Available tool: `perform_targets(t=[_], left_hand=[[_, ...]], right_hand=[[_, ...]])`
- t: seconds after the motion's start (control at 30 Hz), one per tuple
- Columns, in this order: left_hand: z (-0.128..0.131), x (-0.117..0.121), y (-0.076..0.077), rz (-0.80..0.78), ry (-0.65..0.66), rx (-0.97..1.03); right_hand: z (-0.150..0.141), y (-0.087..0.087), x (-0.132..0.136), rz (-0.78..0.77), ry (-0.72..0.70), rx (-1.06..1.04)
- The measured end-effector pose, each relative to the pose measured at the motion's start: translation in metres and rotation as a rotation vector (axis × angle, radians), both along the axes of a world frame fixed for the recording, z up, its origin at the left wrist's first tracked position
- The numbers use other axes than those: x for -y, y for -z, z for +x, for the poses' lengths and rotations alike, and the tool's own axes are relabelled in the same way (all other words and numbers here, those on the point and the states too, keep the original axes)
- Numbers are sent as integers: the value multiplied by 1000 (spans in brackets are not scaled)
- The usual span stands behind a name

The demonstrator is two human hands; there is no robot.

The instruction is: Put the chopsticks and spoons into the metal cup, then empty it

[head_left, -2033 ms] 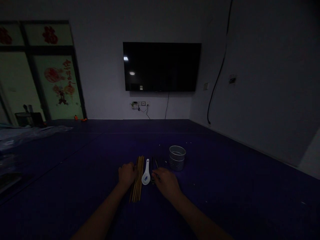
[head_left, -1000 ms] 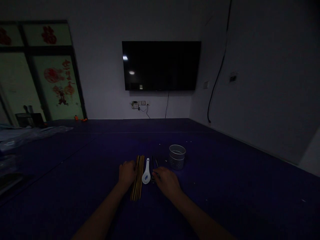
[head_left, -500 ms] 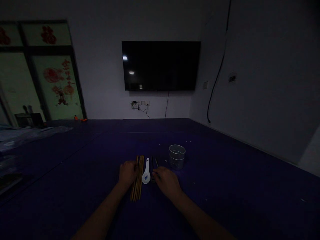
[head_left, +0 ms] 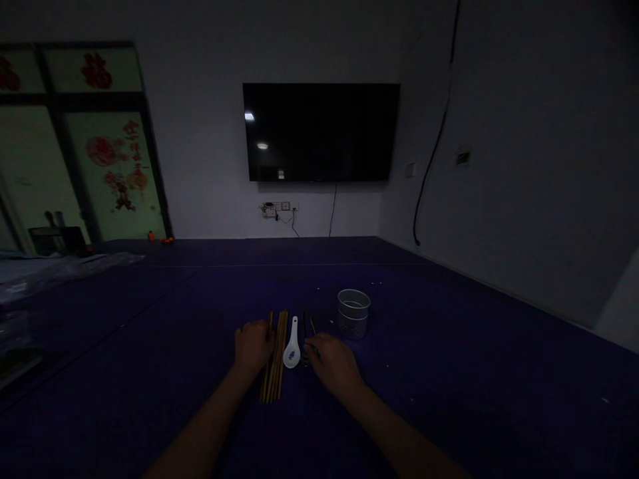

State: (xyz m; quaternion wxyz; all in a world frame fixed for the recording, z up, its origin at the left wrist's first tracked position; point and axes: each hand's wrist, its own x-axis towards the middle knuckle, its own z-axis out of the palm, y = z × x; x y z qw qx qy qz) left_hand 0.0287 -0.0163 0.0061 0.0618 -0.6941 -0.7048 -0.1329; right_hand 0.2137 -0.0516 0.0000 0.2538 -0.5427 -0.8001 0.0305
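Several brown wooden chopsticks lie lengthwise in a loose row on the dark purple surface. My left hand is at their left edge, fingers closed on a chopstick that stands slightly apart from the others. Right of the row lies a white soup spoon with a blue motif in its bowl, untouched. Beyond it are two thin dark utensils, partly covered by my right hand. That hand is pinched on the right-hand utensil; its kind cannot be made out. Behind it stands a silver perforated metal holder, upright.
A large television hangs on the far wall above sockets and cables. Crumpled clear plastic lies at the left. Small orange objects are near the glass door. White specks dot the purple surface.
My left hand has shifted slightly left, drawing a chopstick a little away from the row. My right hand, the soup spoon and the metal holder stay practically in place.
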Motion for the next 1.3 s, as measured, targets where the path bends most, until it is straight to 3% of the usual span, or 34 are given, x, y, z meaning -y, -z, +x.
perform_targets(t=[0.63, 0.93, 1.3], left_hand=[[-4, -6, 9, -53, 35, -134], [1, -8, -2, -93, 17, -180], [-3, -10, -2, -120, 18, -160]], right_hand=[[0, -1, 1, -10, 14, 16], [1, -1, 0, -37, 13, 37], [0, -2, 0, -36, 19, 18]])
